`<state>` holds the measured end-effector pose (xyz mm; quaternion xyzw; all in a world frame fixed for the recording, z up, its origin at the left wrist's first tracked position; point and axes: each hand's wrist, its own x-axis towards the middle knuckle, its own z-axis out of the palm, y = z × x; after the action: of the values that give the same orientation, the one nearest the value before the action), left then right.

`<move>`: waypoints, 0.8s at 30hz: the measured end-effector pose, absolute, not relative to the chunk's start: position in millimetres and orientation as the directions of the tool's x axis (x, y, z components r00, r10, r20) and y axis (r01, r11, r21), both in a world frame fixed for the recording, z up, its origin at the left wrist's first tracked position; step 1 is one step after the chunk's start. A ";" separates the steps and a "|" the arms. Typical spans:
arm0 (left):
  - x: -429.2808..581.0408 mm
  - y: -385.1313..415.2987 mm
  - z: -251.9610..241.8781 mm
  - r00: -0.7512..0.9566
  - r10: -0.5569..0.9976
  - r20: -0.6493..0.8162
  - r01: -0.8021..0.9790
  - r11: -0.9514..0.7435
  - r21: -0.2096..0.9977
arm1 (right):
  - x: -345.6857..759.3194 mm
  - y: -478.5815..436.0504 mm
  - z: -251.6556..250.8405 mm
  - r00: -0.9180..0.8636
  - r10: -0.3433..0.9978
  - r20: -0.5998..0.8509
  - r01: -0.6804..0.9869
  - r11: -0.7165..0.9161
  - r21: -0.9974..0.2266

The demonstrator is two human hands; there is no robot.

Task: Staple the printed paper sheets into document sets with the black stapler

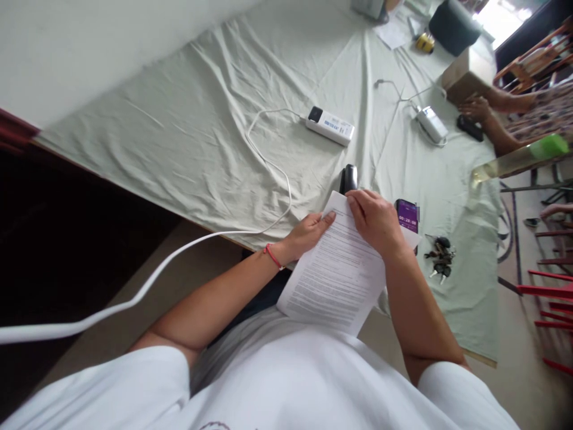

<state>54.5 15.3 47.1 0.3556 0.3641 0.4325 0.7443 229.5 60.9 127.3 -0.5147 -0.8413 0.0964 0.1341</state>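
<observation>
A sheet of printed paper (335,275) lies over the near edge of a table covered with a pale green cloth (188,131). My left hand (308,233) grips the paper's left edge near the top, fingers closed on it. On the paper's top corner rests my right hand (376,218), its fingers curled over the edge. A black stapler (348,178) lies just beyond that corner, touching or nearly touching my right fingertips. To the right of my right hand sits a phone (407,215) with a lit purple screen.
A white power bank (330,125) with a white cable (268,161) lies farther back. Keys (441,255) lie right of the phone. Another person's hands (477,109) rest at the far right beside a second white device (431,123) and a cardboard box (465,76). Red chairs (553,292) stand on the right.
</observation>
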 end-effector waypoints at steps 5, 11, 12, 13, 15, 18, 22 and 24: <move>55.7 15.7 48.9 0.352 0.906 -0.237 -0.341 0.360 0.869 | 231.5 61.7 108.3 -0.399 0.908 0.128 0.823 0.417 -0.386; 55.7 15.4 51.9 0.313 0.908 -0.278 -0.300 0.372 0.878 | 234.0 60.7 104.9 -0.381 0.910 0.165 0.775 0.412 -0.480; 55.6 15.2 51.9 0.314 0.906 -0.283 -0.299 0.377 0.876 | 235.3 61.0 105.4 -0.372 0.913 0.168 0.775 0.405 -0.485; 55.6 14.9 51.8 0.316 0.905 -0.285 -0.302 0.381 0.874 | 236.6 61.2 105.6 -0.365 0.915 0.170 0.775 0.400 -0.490; 56.2 14.2 51.1 0.311 0.905 -0.292 -0.312 0.387 0.867 | 239.0 61.8 104.8 -0.368 0.914 0.173 0.766 0.403 -0.500; 57.6 13.4 49.8 0.304 0.902 -0.306 -0.331 0.401 0.855 | 241.1 62.6 101.6 -0.403 0.897 0.181 0.735 0.435 -0.520; 56.6 15.2 51.3 0.343 0.901 -0.267 -0.340 0.384 0.858 | 240.8 62.2 99.2 -0.412 0.891 0.191 0.730 0.448 -0.517; 54.9 17.5 54.0 0.261 0.940 -0.220 -0.271 0.290 0.918 | 238.9 60.8 99.4 -0.419 0.887 0.193 0.733 0.456 -0.505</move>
<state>54.9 17.5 54.0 0.4001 0.4179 0.4415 0.6858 238.9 60.8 99.4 -0.4915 -0.8240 0.1745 0.2212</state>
